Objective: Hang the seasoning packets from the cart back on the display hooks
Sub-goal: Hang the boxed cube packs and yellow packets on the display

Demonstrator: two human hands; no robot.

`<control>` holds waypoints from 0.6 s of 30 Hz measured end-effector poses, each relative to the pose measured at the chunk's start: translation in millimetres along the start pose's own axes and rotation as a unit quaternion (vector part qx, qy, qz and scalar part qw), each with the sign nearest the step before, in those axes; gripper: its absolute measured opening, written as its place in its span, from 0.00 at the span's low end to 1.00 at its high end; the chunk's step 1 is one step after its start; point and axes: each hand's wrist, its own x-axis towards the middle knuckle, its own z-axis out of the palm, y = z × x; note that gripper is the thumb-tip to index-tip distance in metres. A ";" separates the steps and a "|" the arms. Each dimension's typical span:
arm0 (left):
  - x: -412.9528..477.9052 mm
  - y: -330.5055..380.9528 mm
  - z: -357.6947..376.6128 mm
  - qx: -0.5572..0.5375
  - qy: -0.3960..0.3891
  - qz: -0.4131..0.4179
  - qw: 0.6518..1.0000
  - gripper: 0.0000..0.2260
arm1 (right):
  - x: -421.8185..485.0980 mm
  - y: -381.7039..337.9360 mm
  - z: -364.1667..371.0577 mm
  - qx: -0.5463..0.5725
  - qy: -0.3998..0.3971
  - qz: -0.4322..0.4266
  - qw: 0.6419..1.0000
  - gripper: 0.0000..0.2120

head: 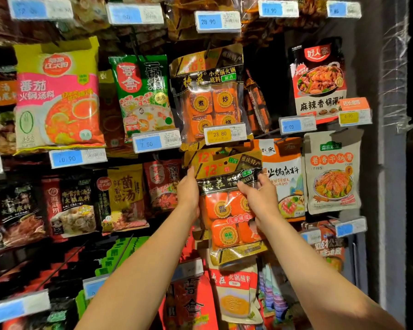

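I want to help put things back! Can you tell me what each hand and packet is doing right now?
Left hand: grips the packet's left edge.
Right hand: holds the packet's front and right side.
Black-and-orange packet: held up against the display, under the yellow price tag.
Same-looking packet above: hanging on its hook.
Pink tomato packet: hanging.
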 end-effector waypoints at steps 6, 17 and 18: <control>-30.5 -10.3 -2.3 0.119 0.123 0.152 0.973 0.13 | -3.6 0.3 -3.6 0.000 0.015 0.006 1.000 0.42; -69.5 5.5 8.1 0.092 0.007 0.069 0.993 0.30 | 0.2 -2.3 -5.4 -0.046 -0.027 0.008 0.999 0.42; -68.1 6.8 8.6 0.098 0.019 0.080 0.992 0.30 | -10.3 -13.9 -5.5 -0.050 -0.033 0.009 0.998 0.37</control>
